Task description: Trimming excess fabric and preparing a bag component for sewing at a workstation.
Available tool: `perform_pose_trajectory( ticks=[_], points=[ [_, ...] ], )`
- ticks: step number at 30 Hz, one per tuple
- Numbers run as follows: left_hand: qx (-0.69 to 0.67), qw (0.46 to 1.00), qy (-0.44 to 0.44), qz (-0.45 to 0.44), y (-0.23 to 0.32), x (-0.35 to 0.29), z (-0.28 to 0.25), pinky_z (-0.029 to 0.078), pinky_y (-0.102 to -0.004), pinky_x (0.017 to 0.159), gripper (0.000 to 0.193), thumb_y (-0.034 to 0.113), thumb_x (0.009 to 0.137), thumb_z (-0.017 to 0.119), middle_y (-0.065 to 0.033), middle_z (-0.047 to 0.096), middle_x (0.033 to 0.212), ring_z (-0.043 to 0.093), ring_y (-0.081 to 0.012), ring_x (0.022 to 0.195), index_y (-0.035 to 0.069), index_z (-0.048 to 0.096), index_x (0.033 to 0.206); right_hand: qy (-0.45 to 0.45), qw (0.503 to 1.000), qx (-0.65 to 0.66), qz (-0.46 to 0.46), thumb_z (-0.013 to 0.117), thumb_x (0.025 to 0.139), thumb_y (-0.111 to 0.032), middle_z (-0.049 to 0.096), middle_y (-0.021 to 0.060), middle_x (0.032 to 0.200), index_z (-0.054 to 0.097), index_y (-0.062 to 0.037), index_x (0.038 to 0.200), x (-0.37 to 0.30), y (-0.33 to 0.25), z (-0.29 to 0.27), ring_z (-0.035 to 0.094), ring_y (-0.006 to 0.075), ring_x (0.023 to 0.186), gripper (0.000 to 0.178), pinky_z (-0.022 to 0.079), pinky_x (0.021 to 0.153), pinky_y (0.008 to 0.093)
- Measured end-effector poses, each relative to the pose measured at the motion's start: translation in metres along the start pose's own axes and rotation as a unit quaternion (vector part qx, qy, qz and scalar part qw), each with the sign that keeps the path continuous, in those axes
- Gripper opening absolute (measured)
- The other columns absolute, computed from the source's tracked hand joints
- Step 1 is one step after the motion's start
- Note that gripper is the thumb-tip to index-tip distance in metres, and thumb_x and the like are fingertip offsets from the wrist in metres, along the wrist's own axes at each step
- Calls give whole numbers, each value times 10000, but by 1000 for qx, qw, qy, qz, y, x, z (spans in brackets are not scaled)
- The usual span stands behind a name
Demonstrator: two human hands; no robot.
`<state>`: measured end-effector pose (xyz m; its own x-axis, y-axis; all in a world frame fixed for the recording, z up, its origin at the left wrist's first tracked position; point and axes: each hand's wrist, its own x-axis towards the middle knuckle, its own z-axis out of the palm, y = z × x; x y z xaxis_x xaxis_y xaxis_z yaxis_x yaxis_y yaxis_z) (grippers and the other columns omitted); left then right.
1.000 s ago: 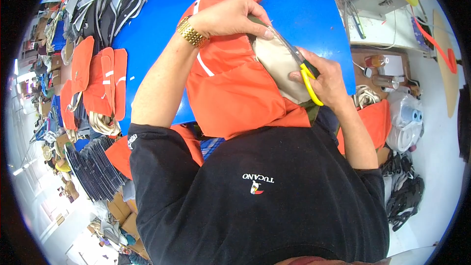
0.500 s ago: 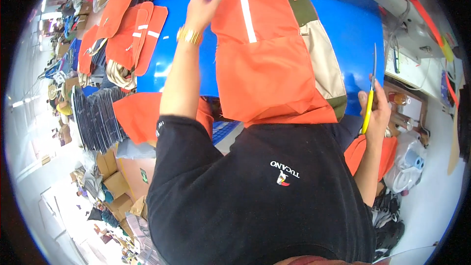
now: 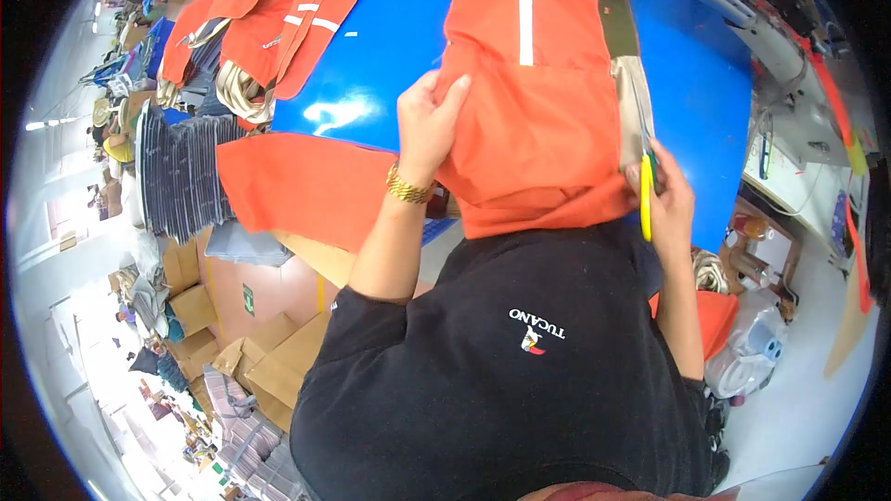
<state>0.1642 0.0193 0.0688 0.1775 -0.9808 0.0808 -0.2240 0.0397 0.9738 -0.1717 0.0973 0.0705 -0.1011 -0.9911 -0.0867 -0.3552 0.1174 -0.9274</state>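
Right hand (image 3: 672,199) closed round yellow-handled metal scissors (image 3: 646,199); blades point forward of grip, over beige cloth panel (image 3: 625,111). Orange sewn fabric piece (image 3: 538,130) lies between both hands. Left hand (image 3: 429,125) at its left edge; whether pinching, cannot tell. Better keep blade tips lifted from cloth.

The broad orange cloth piece (image 3: 534,144) looked matt and softly creased, its beige cloth panel (image 3: 625,107) smooth. The wide blue tabletop (image 3: 399,37) was glossy, with bright reflections. To the right, the yellow-handled scissors (image 3: 646,199) showed plastic grips and metal blades; the gold-coloured linked wristband (image 3: 408,187) shone like metal; the brown cardboard boxes (image 3: 295,362) at near left looked matt
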Motion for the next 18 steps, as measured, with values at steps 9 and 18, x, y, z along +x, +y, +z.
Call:
perform_pose_trajectory(
  ticks=[9,18],
  points=[
    [160,926,-286,187,52,-50,139,545,-469,940,543,206,888,714,-261,673,1217,681,-390,1072,-26,567,1356,121,977,153,-89,707,984,-72,721,131,1171,504,-21,1455,18,-13,-40,704,158,991,515,579,828,287],
    [102,915,-318,225,36,-68,129,493,-434,1035,467,297,925,723,-199,632,1350,618,-357,1212,8,642,1282,64,994,88,-28,827,879,-56,723,95,1086,547,-16,1391,24,4,0,686,136,989,585,556,882,274]
  ],
)
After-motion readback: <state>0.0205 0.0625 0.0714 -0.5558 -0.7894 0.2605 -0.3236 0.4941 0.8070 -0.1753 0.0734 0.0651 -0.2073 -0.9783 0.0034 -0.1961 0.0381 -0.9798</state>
